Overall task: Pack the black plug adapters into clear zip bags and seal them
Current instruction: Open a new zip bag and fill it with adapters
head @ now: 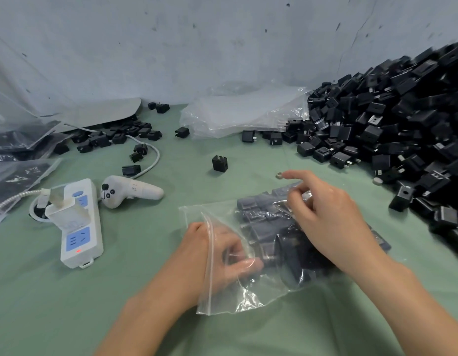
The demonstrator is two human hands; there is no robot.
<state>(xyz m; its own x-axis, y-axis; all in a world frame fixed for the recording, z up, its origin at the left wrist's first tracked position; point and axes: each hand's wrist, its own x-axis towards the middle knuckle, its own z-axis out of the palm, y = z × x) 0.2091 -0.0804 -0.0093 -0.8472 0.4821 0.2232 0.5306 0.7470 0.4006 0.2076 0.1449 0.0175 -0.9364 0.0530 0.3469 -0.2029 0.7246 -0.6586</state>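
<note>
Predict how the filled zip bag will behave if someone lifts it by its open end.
The bag is thin, creased film, so it would probably sag and fold. The adapters lie loose inside, so they would likely slide to the bottom. The mouth looks unsealed around the left hand, so tipping it might spill some.

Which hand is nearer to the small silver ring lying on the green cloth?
The right hand: its raised forefinger almost reaches the silver ring. The left hand is lower down, inside the mouth of the zip bag.
</note>
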